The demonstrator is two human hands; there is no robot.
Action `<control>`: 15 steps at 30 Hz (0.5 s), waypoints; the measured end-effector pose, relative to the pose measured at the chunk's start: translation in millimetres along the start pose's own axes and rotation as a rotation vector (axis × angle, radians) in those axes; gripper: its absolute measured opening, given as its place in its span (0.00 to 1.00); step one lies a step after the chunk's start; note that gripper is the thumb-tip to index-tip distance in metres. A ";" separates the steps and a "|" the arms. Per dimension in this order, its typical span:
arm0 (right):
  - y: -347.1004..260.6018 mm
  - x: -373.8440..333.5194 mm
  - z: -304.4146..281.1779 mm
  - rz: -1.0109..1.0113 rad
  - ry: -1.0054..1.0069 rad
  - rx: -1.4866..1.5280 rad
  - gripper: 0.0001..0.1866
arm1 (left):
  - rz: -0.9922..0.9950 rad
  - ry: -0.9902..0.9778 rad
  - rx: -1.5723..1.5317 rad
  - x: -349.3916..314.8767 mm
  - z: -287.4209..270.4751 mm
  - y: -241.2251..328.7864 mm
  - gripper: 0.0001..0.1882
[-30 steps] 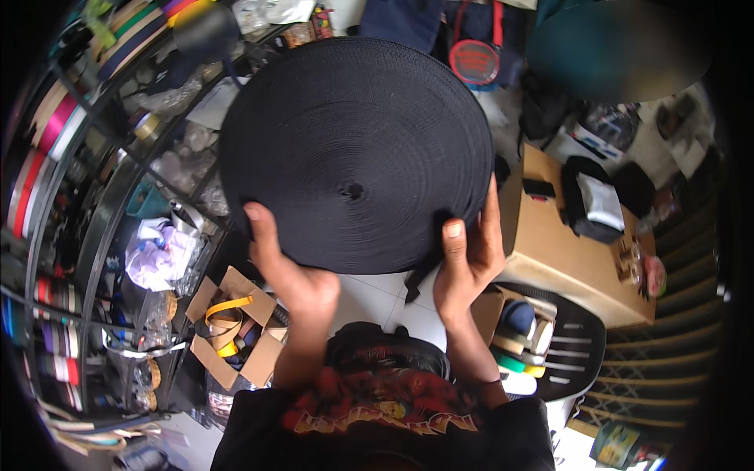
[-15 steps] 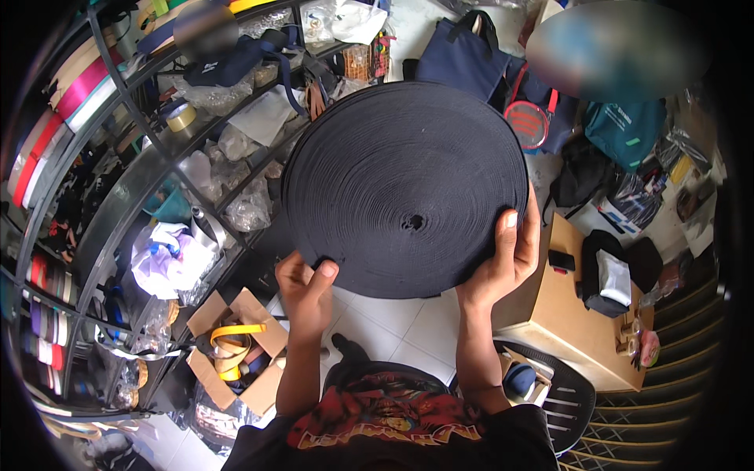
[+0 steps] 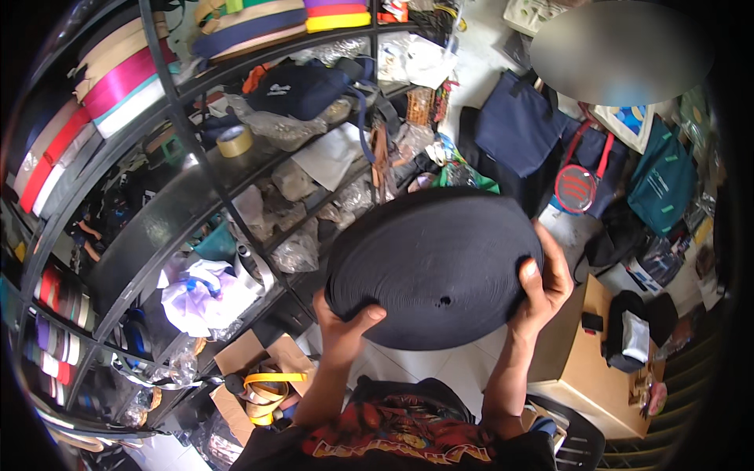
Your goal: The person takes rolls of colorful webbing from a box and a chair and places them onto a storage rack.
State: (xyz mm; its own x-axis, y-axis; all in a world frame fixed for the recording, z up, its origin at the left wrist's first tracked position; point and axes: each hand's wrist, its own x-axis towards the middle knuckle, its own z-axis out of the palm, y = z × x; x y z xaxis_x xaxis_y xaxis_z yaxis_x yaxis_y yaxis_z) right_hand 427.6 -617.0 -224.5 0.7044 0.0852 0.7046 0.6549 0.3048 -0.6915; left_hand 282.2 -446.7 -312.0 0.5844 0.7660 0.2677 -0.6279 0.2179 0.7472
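Observation:
Between my two hands I hold a large, tightly wound roll of black webbing, with a small hole near the middle of its flat face. My left hand grips the lower left rim, its thumb on the face and the fingers hidden behind. On the right rim, my right hand clasps it, thumb on the face and fingers wrapped around the edge. The roll hangs in the air before me, tilted so that its thick far edge shows.
A black metal shelf rack stands at left with coloured ribbon rolls and plastic-wrapped goods. Below it sits an open cardboard box holding yellow straps. At right are a wooden table and a black chair; bags lie at the far side.
The roll has come lower and a little to the right in view, and its far edge has tipped so the rim shows. Both hands keep their hold. The whole view has shifted.

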 end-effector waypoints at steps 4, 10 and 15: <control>-14.5 26.4 6.0 -0.192 -0.269 -0.255 0.20 | -0.091 0.238 -0.183 13.4 2.7 8.9 0.36; -29.1 64.1 -2.8 -0.292 -0.525 -0.468 0.23 | -0.039 0.299 -0.183 33.1 -6.2 17.4 0.34; -13.1 64.6 -4.7 -0.187 -0.515 -0.334 0.19 | -0.050 0.332 -0.131 35.4 10.7 24.6 0.29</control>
State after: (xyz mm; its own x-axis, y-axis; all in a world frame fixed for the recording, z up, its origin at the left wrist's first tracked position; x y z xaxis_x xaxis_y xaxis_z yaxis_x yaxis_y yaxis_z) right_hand 465.9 -620.0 -170.7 0.4024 0.5293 0.7469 0.8627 0.0538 -0.5029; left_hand 292.9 -420.7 -277.6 0.4313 0.9022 0.0045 -0.6758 0.3198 0.6642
